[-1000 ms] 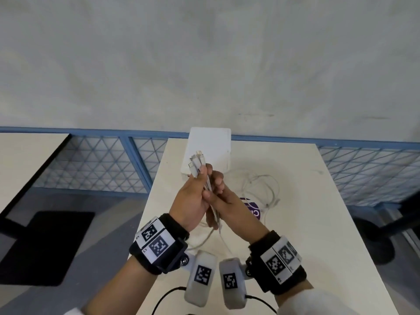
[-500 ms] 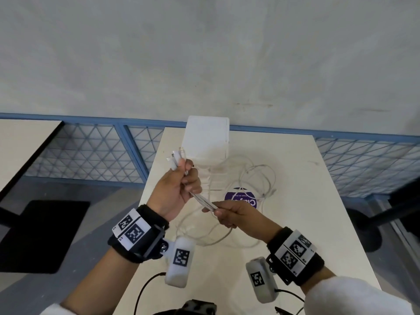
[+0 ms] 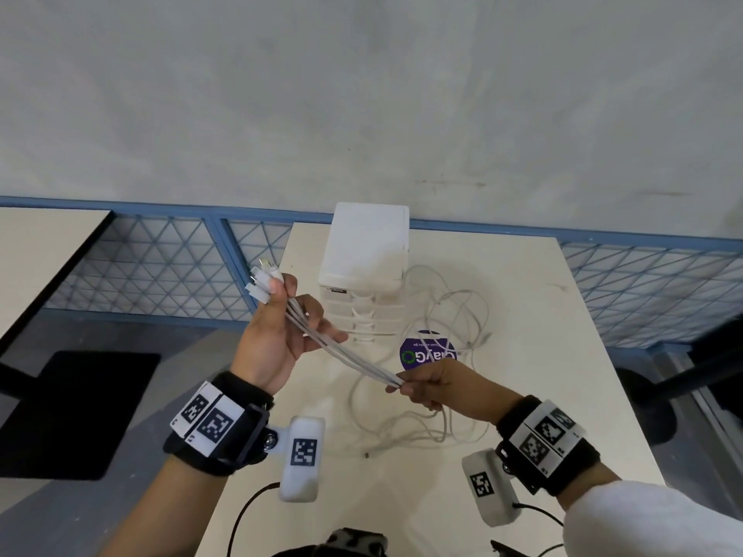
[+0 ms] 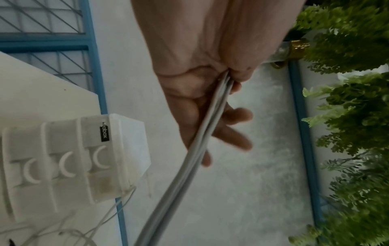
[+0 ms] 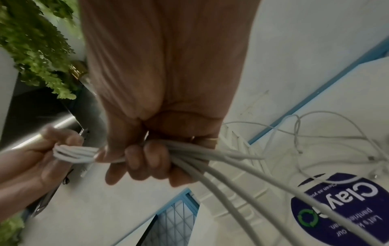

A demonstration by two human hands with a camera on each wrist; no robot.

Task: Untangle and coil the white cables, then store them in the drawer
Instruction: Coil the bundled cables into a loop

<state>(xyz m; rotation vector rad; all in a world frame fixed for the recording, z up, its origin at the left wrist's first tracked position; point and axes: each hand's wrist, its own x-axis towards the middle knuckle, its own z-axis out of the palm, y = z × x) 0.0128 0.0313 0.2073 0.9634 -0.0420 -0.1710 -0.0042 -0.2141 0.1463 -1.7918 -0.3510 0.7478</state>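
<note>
Several white cables (image 3: 345, 355) run as one taut bundle between my hands above the table (image 3: 563, 375). My left hand (image 3: 289, 315) pinches the bundle under its thumb near the plug ends (image 3: 261, 281), which stick out up and left. In the left wrist view the thumb clamps the cables (image 4: 210, 124) against the palm. My right hand (image 3: 414, 389) grips the bundle lower right, fingers (image 5: 147, 159) curled round the cables (image 5: 231, 174). The rest lies in loose loops (image 3: 454, 315) on the table. A white drawer unit (image 3: 364, 251) stands at the far edge, all drawers closed.
A round purple sticker (image 3: 428, 351) lies on the table under the loops, right of the drawer unit. A blue mesh railing (image 3: 161, 267) runs behind the table, with a second table (image 3: 40, 251) at far left. Green plants (image 4: 347, 99) show in the wrist views.
My hands have drawn apart. The right hand slid down the bundle toward the lower right while the left carried the plug ends up and left, pulling the cables straight.
</note>
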